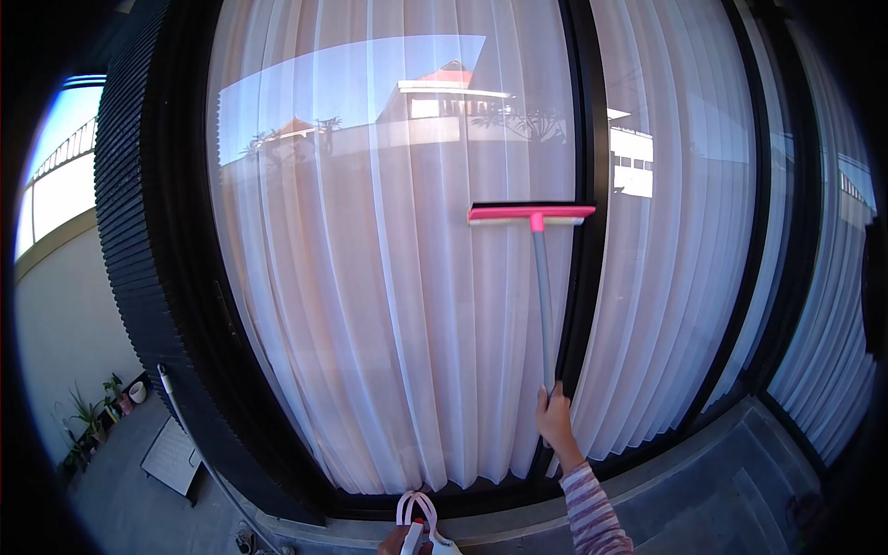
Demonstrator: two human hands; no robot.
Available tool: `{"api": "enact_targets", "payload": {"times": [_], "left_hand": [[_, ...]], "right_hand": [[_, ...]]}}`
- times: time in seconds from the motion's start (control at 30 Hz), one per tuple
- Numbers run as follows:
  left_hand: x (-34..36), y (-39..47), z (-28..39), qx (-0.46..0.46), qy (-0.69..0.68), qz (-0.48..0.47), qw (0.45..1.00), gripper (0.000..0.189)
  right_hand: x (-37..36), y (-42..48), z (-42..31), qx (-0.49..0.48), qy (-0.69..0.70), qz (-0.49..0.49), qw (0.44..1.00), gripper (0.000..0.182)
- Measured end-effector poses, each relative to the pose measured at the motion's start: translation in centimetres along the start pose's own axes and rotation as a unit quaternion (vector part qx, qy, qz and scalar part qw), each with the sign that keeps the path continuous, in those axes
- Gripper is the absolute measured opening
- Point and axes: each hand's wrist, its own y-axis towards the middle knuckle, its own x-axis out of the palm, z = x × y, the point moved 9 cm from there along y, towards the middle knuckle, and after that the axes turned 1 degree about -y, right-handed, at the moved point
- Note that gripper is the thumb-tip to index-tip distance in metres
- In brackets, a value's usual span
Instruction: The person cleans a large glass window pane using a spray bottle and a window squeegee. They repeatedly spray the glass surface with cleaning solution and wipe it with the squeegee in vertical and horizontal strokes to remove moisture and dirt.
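Observation:
My right hand [556,420], below a striped sleeve, grips the grey handle of a window squeegee [531,213]. Its pink head, with a black blade along the top and a pale strip below, lies level against or just before the glass door [388,277], close to the black frame [587,139]. At the bottom edge my left hand [394,540] is wrapped around a white spray bottle [414,535] with a red part at its head; a pinkish looped strap or handle rises beside it. White pleated curtains hang behind the glass.
A long pole [182,416] leans on the black ribbed wall [132,208] at left. Beyond it are a small low table [172,459] and potted plants [89,414]. A raised ledge [666,479] runs below the doors. Shoes [245,538] lie at the bottom left.

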Motion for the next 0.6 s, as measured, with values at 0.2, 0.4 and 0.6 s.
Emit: {"api": "enact_targets", "payload": {"times": [0.2, 0.4, 0.6], "left_hand": [[-0.2, -0.4, 0.0, -0.021, 0.012, -0.015, 1.000, 0.027], [-0.4, -0.6, 0.7, -0.042, -0.010, -0.006, 0.999, 0.026], [-1.8, -2.3, -1.2, -0.087, -0.029, 0.016, 0.996, 0.028]], "right_hand": [[-7.4, 15.5, -12.5, -0.053, -0.020, 0.049, 0.997, 0.038], [-6.0, 17.4, -14.4, -0.056, 0.036, 0.032, 0.997, 0.035], [4.1, -0.8, -4.7, -0.006, -0.005, -0.053, 0.999, 0.033]]}}
